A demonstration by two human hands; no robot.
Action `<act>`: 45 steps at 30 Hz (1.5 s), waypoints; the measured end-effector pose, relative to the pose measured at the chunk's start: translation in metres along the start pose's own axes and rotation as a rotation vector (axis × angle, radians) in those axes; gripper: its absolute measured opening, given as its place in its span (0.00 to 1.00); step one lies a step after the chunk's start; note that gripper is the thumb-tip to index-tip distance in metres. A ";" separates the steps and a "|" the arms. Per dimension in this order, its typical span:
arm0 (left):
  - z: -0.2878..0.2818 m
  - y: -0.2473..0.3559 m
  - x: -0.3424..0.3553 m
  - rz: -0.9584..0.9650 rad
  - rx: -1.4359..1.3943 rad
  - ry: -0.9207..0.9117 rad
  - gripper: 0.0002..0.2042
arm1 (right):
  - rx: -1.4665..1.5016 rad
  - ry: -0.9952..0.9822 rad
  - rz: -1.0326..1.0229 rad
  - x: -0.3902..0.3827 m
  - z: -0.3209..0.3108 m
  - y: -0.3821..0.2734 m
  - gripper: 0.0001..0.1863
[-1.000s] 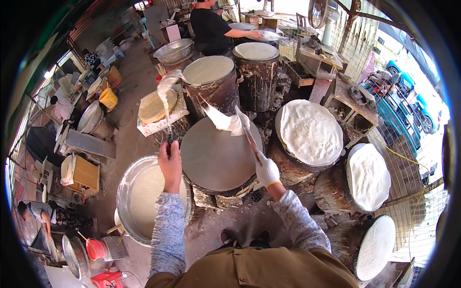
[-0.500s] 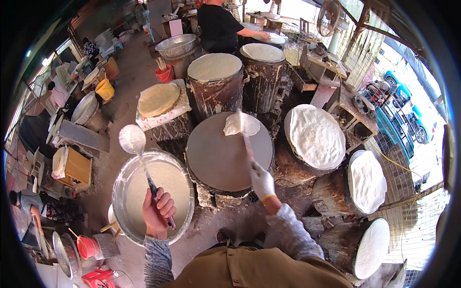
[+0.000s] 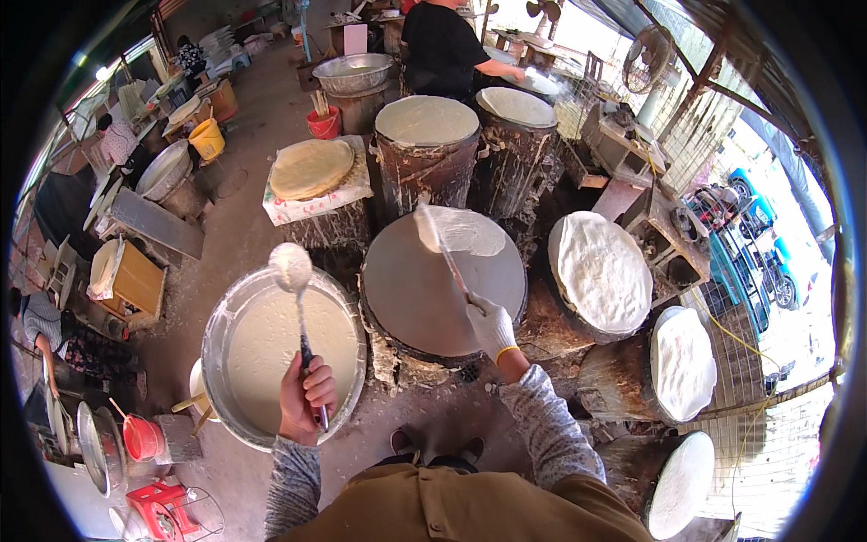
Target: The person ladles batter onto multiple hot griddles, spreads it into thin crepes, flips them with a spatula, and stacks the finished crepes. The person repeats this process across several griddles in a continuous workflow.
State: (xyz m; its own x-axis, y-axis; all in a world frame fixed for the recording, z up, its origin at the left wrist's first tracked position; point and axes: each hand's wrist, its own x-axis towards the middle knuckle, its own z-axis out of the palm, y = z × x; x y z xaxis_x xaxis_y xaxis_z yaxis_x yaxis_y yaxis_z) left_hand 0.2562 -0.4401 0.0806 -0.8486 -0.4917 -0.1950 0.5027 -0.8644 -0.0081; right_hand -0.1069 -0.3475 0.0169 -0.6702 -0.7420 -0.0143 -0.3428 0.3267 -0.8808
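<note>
My bare left hand [image 3: 308, 399] is closed around the dark handle of a ladle [image 3: 291, 267], whose batter-coated bowl is up over the far rim of a large metal basin [image 3: 209, 357]. Pale, thick batter [image 3: 284, 361] fills much of that basin. In a white glove, my right hand [image 3: 492, 327] grips a long-handled spreader [image 3: 452, 265]. The spreader's batter-coated blade meets the far part of a round grey griddle [image 3: 424, 307]. A smear of wet batter [image 3: 472, 233] lies there, to the right of the blade.
Beyond the griddle stand two drum stoves [image 3: 426, 122] topped with pale sheets. More stoves with white flatbreads [image 3: 601, 271] line the right. Stacked flatbreads [image 3: 312, 169] lie on a cloth-covered stand at the far left of the griddle. A person in black [image 3: 442, 50] works behind.
The spreader's blade has moved left across the griddle, and the batter smear is wider. The ladle's bowl has shifted right relative to the basin. The whole view has shifted slightly.
</note>
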 end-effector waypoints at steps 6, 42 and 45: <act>0.000 0.005 -0.020 0.021 0.159 0.005 0.18 | 0.039 0.089 0.137 0.007 -0.081 0.024 0.19; -0.010 -0.086 -0.049 0.189 0.083 0.114 0.18 | 0.092 -0.554 0.204 0.069 -0.125 -0.007 0.19; -0.011 -0.089 -0.035 0.157 0.049 0.136 0.18 | 0.178 -0.490 0.232 0.106 -0.114 0.008 0.16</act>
State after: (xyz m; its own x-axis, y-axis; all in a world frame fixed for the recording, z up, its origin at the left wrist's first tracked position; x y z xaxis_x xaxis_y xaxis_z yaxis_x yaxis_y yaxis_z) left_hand 0.2428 -0.3443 0.0770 -0.7286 -0.6054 -0.3203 0.6159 -0.7837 0.0802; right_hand -0.2556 -0.3572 0.0622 -0.3162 -0.8613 -0.3978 -0.0784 0.4416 -0.8938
